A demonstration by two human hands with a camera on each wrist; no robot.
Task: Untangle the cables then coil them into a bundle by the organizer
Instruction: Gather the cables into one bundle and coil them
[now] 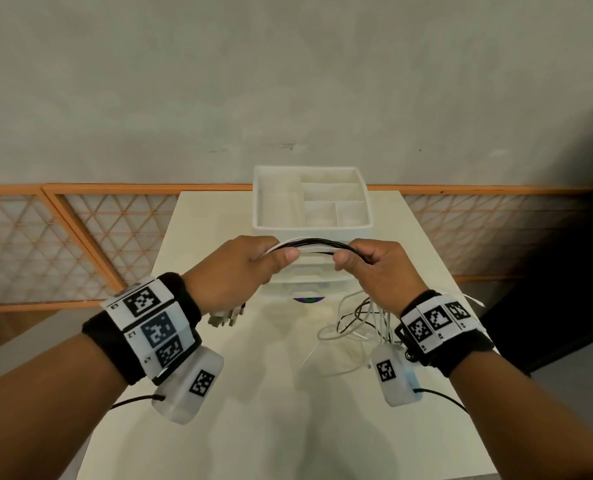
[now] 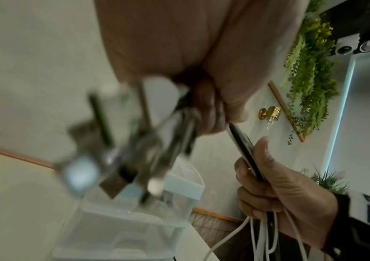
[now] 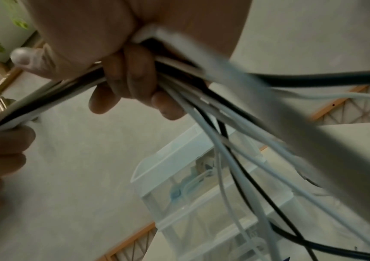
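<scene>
Both hands hold a bunch of black and white cables (image 1: 317, 245) stretched level between them, above the table and in front of the white organizer (image 1: 366, 206). My left hand (image 1: 253, 263) grips one end of the bunch, and the plug ends (image 1: 226, 316) hang below it; they show blurred in the left wrist view as plugs (image 2: 117, 159). My right hand (image 1: 371, 261) grips the bunch a short way along. From its fist the loose cables (image 3: 235, 141) drop down into a tangle (image 1: 360, 323) lying on the table.
The organizer has an open compartment tray on top and clear drawers (image 3: 202, 203) beneath. It stands at the far end of a pale table (image 1: 270, 393). An orange lattice rail (image 1: 80, 230) and a grey wall lie behind.
</scene>
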